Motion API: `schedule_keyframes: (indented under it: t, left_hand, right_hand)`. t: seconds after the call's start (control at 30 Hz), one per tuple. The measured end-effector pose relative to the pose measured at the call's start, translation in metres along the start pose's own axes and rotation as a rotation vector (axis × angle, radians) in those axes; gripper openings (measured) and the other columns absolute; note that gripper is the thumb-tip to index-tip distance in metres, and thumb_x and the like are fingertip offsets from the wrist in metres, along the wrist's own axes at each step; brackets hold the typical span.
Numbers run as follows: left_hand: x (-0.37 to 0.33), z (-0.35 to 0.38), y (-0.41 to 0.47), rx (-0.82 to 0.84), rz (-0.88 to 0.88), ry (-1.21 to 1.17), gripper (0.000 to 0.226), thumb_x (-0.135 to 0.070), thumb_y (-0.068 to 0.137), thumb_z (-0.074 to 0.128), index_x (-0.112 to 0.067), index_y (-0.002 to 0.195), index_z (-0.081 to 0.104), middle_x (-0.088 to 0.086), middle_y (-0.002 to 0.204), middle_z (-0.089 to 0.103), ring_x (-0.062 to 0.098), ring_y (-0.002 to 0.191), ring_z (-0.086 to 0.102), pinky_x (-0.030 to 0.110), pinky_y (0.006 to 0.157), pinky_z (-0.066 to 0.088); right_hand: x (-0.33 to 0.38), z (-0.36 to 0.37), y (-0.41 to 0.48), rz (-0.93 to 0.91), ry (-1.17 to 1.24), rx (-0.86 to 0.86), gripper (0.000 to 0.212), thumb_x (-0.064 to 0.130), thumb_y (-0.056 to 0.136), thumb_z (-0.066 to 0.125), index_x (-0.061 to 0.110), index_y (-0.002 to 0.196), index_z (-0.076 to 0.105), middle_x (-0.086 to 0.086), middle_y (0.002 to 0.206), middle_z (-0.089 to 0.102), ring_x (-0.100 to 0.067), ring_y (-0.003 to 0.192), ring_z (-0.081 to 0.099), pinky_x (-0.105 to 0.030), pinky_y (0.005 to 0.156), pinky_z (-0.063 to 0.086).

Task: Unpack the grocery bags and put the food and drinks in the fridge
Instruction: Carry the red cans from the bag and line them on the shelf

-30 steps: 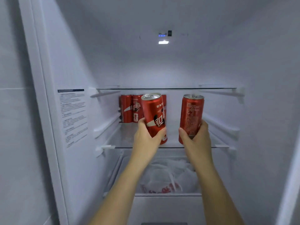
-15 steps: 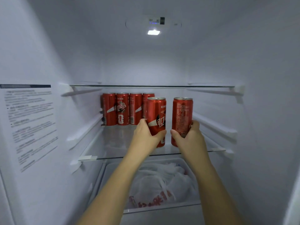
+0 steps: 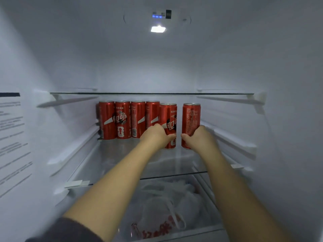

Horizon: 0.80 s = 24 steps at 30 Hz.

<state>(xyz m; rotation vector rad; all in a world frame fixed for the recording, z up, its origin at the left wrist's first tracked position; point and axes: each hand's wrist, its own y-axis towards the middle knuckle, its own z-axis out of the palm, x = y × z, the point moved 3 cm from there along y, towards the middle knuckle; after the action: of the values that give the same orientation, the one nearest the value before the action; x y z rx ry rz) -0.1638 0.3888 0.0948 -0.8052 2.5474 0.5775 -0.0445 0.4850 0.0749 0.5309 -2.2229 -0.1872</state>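
Both my arms reach deep into the open fridge. My left hand (image 3: 154, 135) grips a red cola can (image 3: 169, 117) low on its body. My right hand (image 3: 199, 138) grips a second red can (image 3: 191, 117) just to the right. Both cans stand upright at the back of the glass shelf (image 3: 122, 158); whether they touch it I cannot tell. A row of several red cans (image 3: 129, 119) stands against the rear wall to the left, and the left-hand can sits beside the last of them.
An upper glass shelf (image 3: 150, 93) runs just above the can tops. Below the can shelf lies a white plastic bag (image 3: 167, 206) with red print. White side rails (image 3: 234, 142) jut from both walls. A printed label (image 3: 12, 145) covers the left wall.
Both hands have pushed their cans further back along the shelf, towards the rear row. My view has moved closer into the fridge.
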Motion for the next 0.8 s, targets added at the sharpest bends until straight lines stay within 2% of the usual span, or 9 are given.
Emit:
schedule_keyframes:
  t: [0.1, 0.2, 0.3, 0.37, 0.5, 0.63, 0.73, 0.8]
  left_hand:
    - [-0.005, 0.004, 0.025, 0.033, 0.019, 0.133, 0.054, -0.056, 0.092, 0.054, -0.013, 0.125, 0.053, 0.007, 0.113, 0.063, 0.025, 0.100, 0.062, 0.038, 0.085, 0.055]
    - [-0.007, 0.010, 0.046, 0.044, 0.035, 0.260, 0.054, -0.058, 0.094, 0.047, -0.015, 0.126, 0.053, 0.006, 0.108, 0.061, 0.024, 0.095, 0.062, 0.037, 0.082, 0.054]
    - [-0.006, 0.019, 0.064, 0.003, 0.039, 0.320, 0.055, -0.061, 0.094, 0.044, -0.018, 0.129, 0.051, 0.004, 0.102, 0.058, 0.023, 0.091, 0.059, 0.035, 0.073, 0.050]
    - [-0.004, 0.025, 0.075, -0.020, 0.023, 0.358, 0.055, -0.060, 0.094, 0.046, -0.017, 0.128, 0.051, 0.005, 0.105, 0.059, 0.024, 0.096, 0.059, 0.034, 0.073, 0.047]
    - [0.001, 0.035, 0.089, -0.060, 0.017, 0.435, 0.041, -0.047, 0.098, 0.048, -0.012, 0.113, 0.061, 0.006, 0.104, 0.063, 0.023, 0.097, 0.061, 0.033, 0.070, 0.044]
    - [0.004, 0.041, 0.094, -0.143, 0.054, 0.494, 0.028, -0.033, 0.101, 0.048, -0.012, 0.110, 0.062, 0.006, 0.105, 0.065, 0.025, 0.097, 0.063, 0.035, 0.071, 0.046]
    - [0.006, 0.045, 0.097, -0.203, 0.099, 0.510, 0.024, -0.029, 0.099, 0.051, -0.011, 0.109, 0.062, 0.005, 0.099, 0.067, 0.024, 0.092, 0.066, 0.035, 0.071, 0.050]
    - [0.009, 0.046, 0.098, -0.221, 0.120, 0.509, 0.022, -0.028, 0.099, 0.053, -0.011, 0.108, 0.064, 0.003, 0.097, 0.067, 0.023, 0.091, 0.065, 0.033, 0.067, 0.047]
  right_hand:
    - [0.004, 0.003, 0.023, 0.025, -0.082, 0.046, 0.063, 0.052, 0.085, 0.065, 0.014, 0.133, 0.050, -0.006, 0.116, 0.064, -0.027, 0.100, 0.063, -0.036, 0.079, 0.052]
    - [0.006, 0.008, 0.043, 0.017, -0.103, 0.107, 0.064, 0.048, 0.090, 0.062, 0.009, 0.138, 0.042, -0.009, 0.121, 0.060, -0.029, 0.109, 0.061, -0.040, 0.090, 0.051]
    - [0.006, 0.016, 0.061, -0.006, -0.164, 0.146, 0.060, 0.050, 0.092, 0.058, 0.014, 0.138, 0.048, -0.009, 0.120, 0.063, -0.028, 0.107, 0.061, -0.042, 0.094, 0.051]
    - [0.006, 0.021, 0.070, -0.033, -0.171, 0.160, 0.054, 0.048, 0.093, 0.057, 0.015, 0.135, 0.052, -0.009, 0.120, 0.064, -0.027, 0.106, 0.062, -0.037, 0.090, 0.050]
    - [0.008, 0.029, 0.082, -0.077, -0.138, 0.172, 0.047, 0.042, 0.094, 0.059, 0.010, 0.129, 0.055, -0.011, 0.120, 0.064, -0.027, 0.106, 0.061, -0.032, 0.080, 0.045]
    - [0.005, 0.039, 0.091, -0.115, -0.138, 0.151, 0.044, 0.039, 0.092, 0.063, 0.010, 0.125, 0.059, -0.012, 0.117, 0.065, -0.027, 0.103, 0.062, -0.035, 0.085, 0.050]
    - [0.003, 0.044, 0.094, -0.141, -0.132, 0.134, 0.039, 0.035, 0.093, 0.064, 0.008, 0.120, 0.062, -0.013, 0.113, 0.066, -0.024, 0.091, 0.059, -0.030, 0.076, 0.045]
    - [0.002, 0.047, 0.095, -0.168, -0.128, 0.120, 0.035, 0.031, 0.093, 0.064, 0.008, 0.119, 0.063, -0.012, 0.112, 0.066, -0.024, 0.089, 0.057, -0.029, 0.075, 0.043]
